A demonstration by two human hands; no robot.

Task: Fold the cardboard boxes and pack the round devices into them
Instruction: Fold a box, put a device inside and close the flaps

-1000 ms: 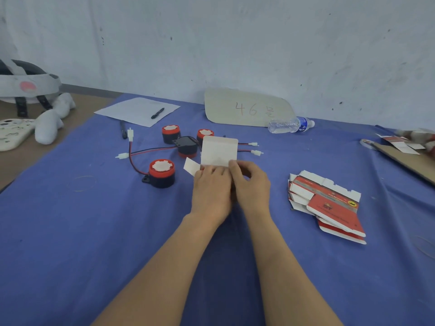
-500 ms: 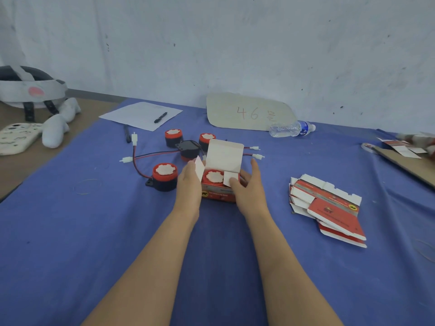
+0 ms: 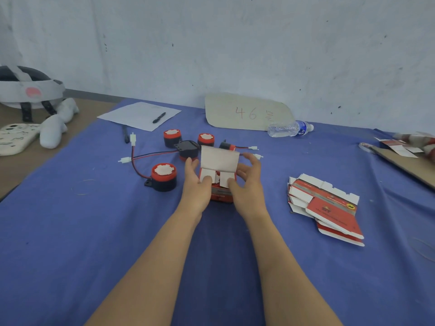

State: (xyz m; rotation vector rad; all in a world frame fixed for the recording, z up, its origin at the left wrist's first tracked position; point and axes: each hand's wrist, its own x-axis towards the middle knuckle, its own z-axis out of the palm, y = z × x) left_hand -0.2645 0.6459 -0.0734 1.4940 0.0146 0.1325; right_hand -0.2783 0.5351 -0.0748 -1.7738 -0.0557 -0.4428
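Note:
A red cardboard box (image 3: 220, 192) stands on the blue cloth, its white lid (image 3: 219, 160) upright. My left hand (image 3: 196, 184) wraps the box's left side, with the thumb pressing down the left side flap. My right hand (image 3: 247, 182) presses the right flap with its thumb while its fingers spread in the air beside the lid. Both flaps cover what is inside. A red-and-black round device (image 3: 163, 176) sits left of the box. Two more (image 3: 172, 137) (image 3: 206, 139) and a black overturned one (image 3: 188, 148) lie behind, with wires. Flat unfolded boxes (image 3: 324, 205) are stacked at the right.
At the back lie a sheet of paper (image 3: 131, 114) with a pen (image 3: 159, 117), a cardboard sign (image 3: 247, 112) marked 46 and a water bottle (image 3: 290, 128). A headset (image 3: 26, 90) and white controller (image 3: 14, 137) sit far left. A cardboard sheet (image 3: 404, 161) lies at the right edge.
My hands came off the top of the box and showed a round device inside. Since then my thumbs have folded both side flaps down over it. The lid still stands up.

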